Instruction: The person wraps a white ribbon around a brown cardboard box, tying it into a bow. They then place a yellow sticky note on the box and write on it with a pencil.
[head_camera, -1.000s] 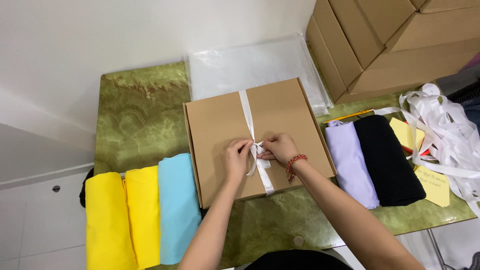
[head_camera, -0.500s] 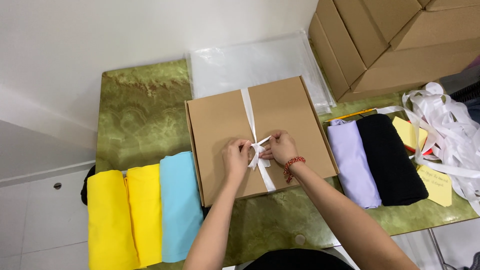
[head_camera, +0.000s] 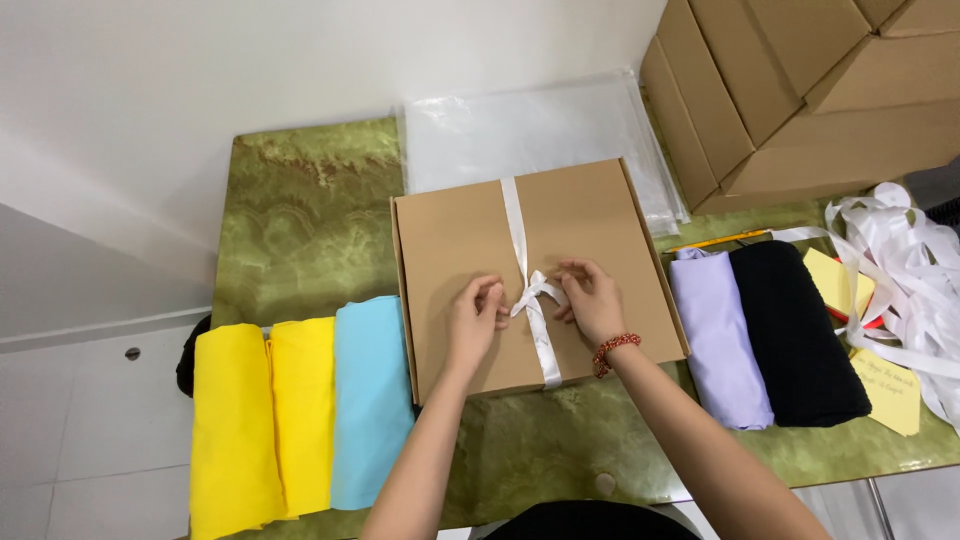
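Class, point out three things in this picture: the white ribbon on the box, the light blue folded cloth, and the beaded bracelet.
white ribbon (head_camera: 516, 225): head view, upper strip.
light blue folded cloth (head_camera: 370, 400): head view, middle.
beaded bracelet (head_camera: 616, 345): head view, beads on wrist.

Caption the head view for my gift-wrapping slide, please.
Two hands, left hand and right hand, tie a white ribbon on a brown cardboard box.

A box (head_camera: 470, 240) sits mid-bench (head_camera: 300, 210), a ribbon (head_camera: 520, 240) across its lid. Both hands rest on the lid, either side of the ribbon. Plastic sheets (head_camera: 540, 130) lie behind it. Three folded cloths (head_camera: 300, 410) lie left, two folded cloths (head_camera: 760, 330) right. Stacked cartons (head_camera: 800, 90) stand behind right.
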